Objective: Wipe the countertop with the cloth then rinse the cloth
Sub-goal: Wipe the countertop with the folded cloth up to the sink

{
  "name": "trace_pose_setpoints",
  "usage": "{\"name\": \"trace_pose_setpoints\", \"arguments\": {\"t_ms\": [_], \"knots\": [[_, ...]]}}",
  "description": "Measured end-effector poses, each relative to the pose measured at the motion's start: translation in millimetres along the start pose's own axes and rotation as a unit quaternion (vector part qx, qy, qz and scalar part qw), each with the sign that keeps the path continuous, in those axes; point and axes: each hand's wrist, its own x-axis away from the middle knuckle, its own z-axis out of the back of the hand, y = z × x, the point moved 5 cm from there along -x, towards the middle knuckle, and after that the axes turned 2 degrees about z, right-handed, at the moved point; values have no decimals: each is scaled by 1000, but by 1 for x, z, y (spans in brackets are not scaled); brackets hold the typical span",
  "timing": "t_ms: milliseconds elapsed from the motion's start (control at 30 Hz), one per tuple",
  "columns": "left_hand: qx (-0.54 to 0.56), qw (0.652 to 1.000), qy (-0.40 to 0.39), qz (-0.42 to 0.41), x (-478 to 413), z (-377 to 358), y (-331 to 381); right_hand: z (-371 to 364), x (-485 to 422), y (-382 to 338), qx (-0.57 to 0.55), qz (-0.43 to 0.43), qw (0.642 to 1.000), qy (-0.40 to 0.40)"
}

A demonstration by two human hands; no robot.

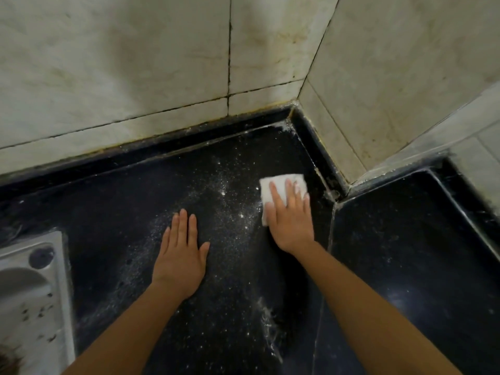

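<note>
A black speckled countertop (113, 212) fills the lower view, dusted with white powder in a band down its middle. A white folded cloth (278, 186) lies flat on it near the back right corner. My right hand (290, 220) presses flat on the cloth, fingers spread over its lower part. My left hand (180, 255) rests palm down on the bare counter to the left, fingers together and holding nothing.
A steel sink (29, 301) with a dark tap hole sits at the lower left edge. Stained pale wall tiles (135, 63) rise behind and to the right. A second black counter section (405, 253) adjoins on the right, past a seam.
</note>
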Motion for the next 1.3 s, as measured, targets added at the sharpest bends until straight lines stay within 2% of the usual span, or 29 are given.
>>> {"name": "trace_pose_setpoints", "arguments": {"t_ms": [133,267,333,400,500,600,700,767,900,1033,1100,1167,1200,1300], "knots": [[-1,1000,-4,-1,0,1,-1,-26,72,-30,29,156,987,-21],[1,1000,7,-6,-1,-1,-3,-32,112,-23,66,332,939,-58],[3,1000,17,-9,-1,-4,-4,-25,99,-3,91,379,919,-54],[17,999,30,-13,-2,-6,-5,-17,64,21,108,308,944,-37],[32,998,50,-17,-3,-11,-7,6,6,45,42,94,995,8],[27,997,64,-22,-4,-13,-7,20,-36,40,-13,-52,999,3],[26,998,55,-23,-2,-13,-6,22,-50,14,-54,-121,991,-14],[32,998,51,-21,-3,-12,-6,16,-42,-6,-56,-100,993,-20],[20,999,37,-19,-3,-10,-6,-6,14,-41,5,62,998,-30],[35,998,40,-37,-3,0,-11,-26,77,-40,49,206,976,-43],[32,997,56,-52,-6,7,-18,-28,89,-27,92,245,964,-41],[42,995,75,-44,-14,20,-28,-23,85,-14,99,239,965,-36],[51,995,79,-29,-21,27,-35,-20,77,-9,80,209,974,-34],[71,993,79,48,-48,45,-61,-11,42,4,9,42,999,4]]}}
